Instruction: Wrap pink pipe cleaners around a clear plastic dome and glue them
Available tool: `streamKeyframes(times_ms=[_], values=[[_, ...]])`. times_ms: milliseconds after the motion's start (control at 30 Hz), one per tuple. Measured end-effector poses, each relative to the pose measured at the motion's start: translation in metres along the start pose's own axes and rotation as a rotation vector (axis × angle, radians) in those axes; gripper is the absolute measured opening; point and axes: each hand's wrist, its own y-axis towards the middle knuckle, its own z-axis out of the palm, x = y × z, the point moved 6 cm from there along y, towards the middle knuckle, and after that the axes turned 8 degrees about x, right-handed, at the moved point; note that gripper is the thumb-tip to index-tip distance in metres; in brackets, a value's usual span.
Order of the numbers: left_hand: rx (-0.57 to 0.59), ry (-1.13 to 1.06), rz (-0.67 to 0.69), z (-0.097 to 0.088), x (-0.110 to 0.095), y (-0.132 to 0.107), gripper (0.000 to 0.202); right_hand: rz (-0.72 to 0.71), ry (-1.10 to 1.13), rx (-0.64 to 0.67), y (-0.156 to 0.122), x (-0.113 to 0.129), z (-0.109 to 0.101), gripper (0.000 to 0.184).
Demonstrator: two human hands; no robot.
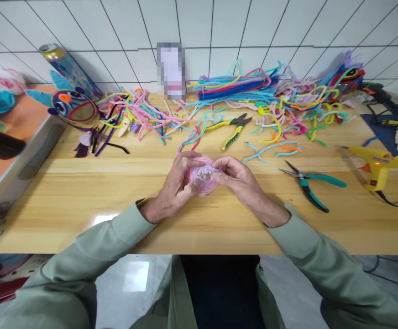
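Between my hands, over the front middle of the table, is a round coil of pink and lilac pipe cleaners [204, 188] with a small gap at its centre. My left hand [176, 185] grips its left side, the thumb lying on the lower rim. With thumb and forefinger, my right hand [238, 178] pinches the coil's right edge near the lilac inner ring. Loose pipe-cleaner ends in teal, purple and pink [199, 137] stretch away just behind the coil. Parts of the coil are hidden by my fingers.
Yellow-handled pliers [235, 128] lie behind my hands; teal-handled needle-nose pliers [308, 179] and a yellow glue gun [377, 164] lie to the right. Pipe cleaners [236, 87] are heaped along the wall with a phone [170, 71]. A fish-like craft figure [72, 105] and a can [70, 71] stand left.
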Motion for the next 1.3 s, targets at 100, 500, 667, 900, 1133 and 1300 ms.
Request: streamKeyframes(times_ms=[100, 500, 667, 900, 1133, 1300], values=[[-0.021, 0.013, 0.016, 0.0004, -0.0007, 0.0010, 0.031, -0.010, -0.012, -0.032, 0.0006, -0.0016, -0.0004, 0.039], [-0.017, 0.012, 0.021, 0.0012, 0.0007, 0.0024, 0.029, 0.022, 0.022, 0.026, 0.0030, 0.0030, -0.0020, 0.039], [-0.013, 0.043, 0.047, 0.0013, -0.0010, 0.0016, 0.030, 0.016, -0.015, -0.020, 0.0027, 0.0017, -0.0045, 0.034], [0.027, 0.007, 0.017, 0.0012, 0.0014, -0.0001, 0.032, 0.014, 0.002, 0.021, 0.0019, 0.0006, -0.0037, 0.036], [0.021, 0.044, 0.009, 0.0016, -0.0009, 0.0013, 0.029, 0.001, -0.020, 0.004, 0.0007, 0.0010, -0.0029, 0.037], [-0.003, 0.032, 0.032, 0.0016, -0.0019, 0.0012, 0.032, -0.055, -0.056, 0.012, -0.0013, 0.0000, -0.0017, 0.043]])
